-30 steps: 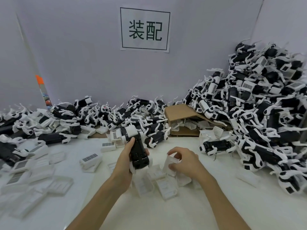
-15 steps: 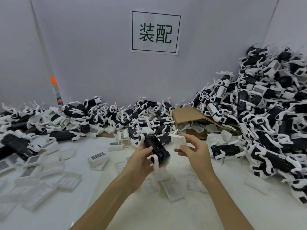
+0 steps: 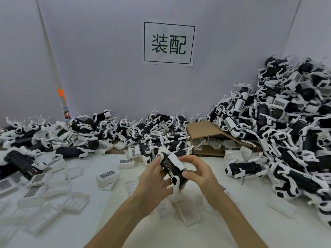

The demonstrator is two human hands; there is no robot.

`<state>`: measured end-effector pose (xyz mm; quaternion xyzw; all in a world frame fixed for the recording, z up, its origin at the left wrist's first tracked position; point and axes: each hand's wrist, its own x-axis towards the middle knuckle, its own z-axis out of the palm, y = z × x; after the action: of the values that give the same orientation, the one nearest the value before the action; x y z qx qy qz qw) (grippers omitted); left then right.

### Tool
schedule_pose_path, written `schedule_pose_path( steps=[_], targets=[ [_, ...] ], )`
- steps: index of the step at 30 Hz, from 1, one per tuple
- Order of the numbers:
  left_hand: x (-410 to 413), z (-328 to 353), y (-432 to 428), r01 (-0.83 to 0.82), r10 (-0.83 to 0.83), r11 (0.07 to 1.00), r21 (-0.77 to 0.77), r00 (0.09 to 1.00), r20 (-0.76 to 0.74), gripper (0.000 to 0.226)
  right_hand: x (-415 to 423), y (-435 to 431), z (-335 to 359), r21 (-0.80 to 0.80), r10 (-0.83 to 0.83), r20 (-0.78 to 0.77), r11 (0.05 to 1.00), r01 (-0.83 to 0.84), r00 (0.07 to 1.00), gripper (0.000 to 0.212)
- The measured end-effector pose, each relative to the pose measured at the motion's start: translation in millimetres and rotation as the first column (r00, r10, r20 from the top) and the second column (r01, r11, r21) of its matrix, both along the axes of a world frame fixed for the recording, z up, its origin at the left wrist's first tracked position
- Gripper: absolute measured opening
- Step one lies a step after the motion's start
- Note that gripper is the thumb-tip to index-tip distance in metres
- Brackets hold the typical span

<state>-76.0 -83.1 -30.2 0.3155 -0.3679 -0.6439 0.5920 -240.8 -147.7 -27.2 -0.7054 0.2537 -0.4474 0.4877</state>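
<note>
A white surface (image 3: 232, 221) heaped with black-and-white plastic units (image 3: 295, 131). The left hand (image 3: 154, 179) grips a black plastic body (image 3: 168, 169); the right hand (image 3: 198, 173) pinches on its white rectangular cover (image 3: 176, 161), apparently mid-fit.

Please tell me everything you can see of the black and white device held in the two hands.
The black and white device looks like hard plastic: a long black body, a white cover on its upper side, and white round joints with legs at both ends. It is held above the table, slanting away to the left. The left hand grips its left side; the right hand curls over the cover.
</note>
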Motion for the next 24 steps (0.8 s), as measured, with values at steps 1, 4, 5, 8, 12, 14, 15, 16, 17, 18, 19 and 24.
schedule_pose_path(
  steps=[1, 4, 5, 8, 12, 14, 15, 16, 17, 18, 19, 24],
  targets=[
    [-0.2, -0.2, -0.1, 0.005, -0.005, 1.0, -0.001, 1.0, -0.007, 0.064, -0.5, -0.3, -0.3, 0.001, 0.009, -0.003, 1.0, -0.009, 1.0, 0.045],
    [-1.5, -2.1, -1.3, 0.012, -0.012, 1.0, -0.004, 0.999, -0.031, 0.062, -1.7, -0.9, -0.8, 0.006, 0.039, 0.006, 0.999, -0.039, 0.999, 0.045],
    [-1.8, -2.3, -1.8, 0.013, -0.013, 1.0, -0.004, 0.999, -0.038, 0.062, -2.1, -1.0, -0.8, 0.003, 0.047, 0.01, 0.999, -0.047, 0.999, 0.045],
    [-2.0, -0.6, -1.7, 0.036, -0.036, 0.999, -0.01, 0.999, -0.033, 0.064, -1.5, -0.6, -0.9, -0.004, 0.062, 0.002, 0.998, -0.062, 0.998, 0.042],
    [-2.3, 1.1, 1.8, 0.042, -0.043, 0.999, -0.006, 0.999, -0.005, 0.064, 1.0, -0.5, -2.5, -0.001, 0.067, -0.037, 0.998, -0.067, 0.997, 0.041],
    [-2.4, 1.2, 2.9, 0.033, -0.033, 0.999, 0.002, 0.999, -0.011, 0.062, 2.0, -1.2, -2.5, -0.007, 0.05, -0.054, 0.999, -0.051, 0.997, 0.039],
    [-2.3, 1.2, 3.0, 0.028, -0.028, 1.0, 0.005, 0.999, -0.016, 0.061, 2.2, -1.8, -2.2, -0.015, 0.039, -0.066, 0.999, -0.04, 0.997, 0.038],
    [-2.2, 1.3, 3.3, 0.024, -0.024, 1.0, 0.006, 1.0, -0.019, 0.061, 2.2, -2.4, -2.1, -0.024, 0.031, -0.079, 0.999, -0.033, 0.996, 0.036],
    [-2.4, 1.7, 3.7, 0.022, -0.022, 1.0, 0.004, 1.0, -0.018, 0.06, 2.1, -2.6, -2.3, -0.034, 0.029, -0.09, 0.999, -0.032, 0.996, 0.036],
    [-2.6, 1.9, 4.1, 0.023, -0.023, 1.0, 0.002, 1.0, -0.016, 0.059, 2.1, -2.9, -2.4, -0.043, 0.029, -0.098, 0.999, -0.033, 0.995, 0.036],
    [-2.9, 1.9, 4.3, 0.028, -0.028, 1.0, 0.0, 0.999, -0.019, 0.059, 2.2, -3.2, -2.7, -0.048, 0.029, -0.103, 0.998, -0.034, 0.994, 0.036],
    [-3.5, 1.0, 3.1, 0.037, -0.037, 0.999, -0.01, 0.998, -0.059, 0.057, 3.9, -4.1, -3.7, -0.052, 0.022, -0.113, 0.998, -0.029, 0.993, 0.036]
  ],
)
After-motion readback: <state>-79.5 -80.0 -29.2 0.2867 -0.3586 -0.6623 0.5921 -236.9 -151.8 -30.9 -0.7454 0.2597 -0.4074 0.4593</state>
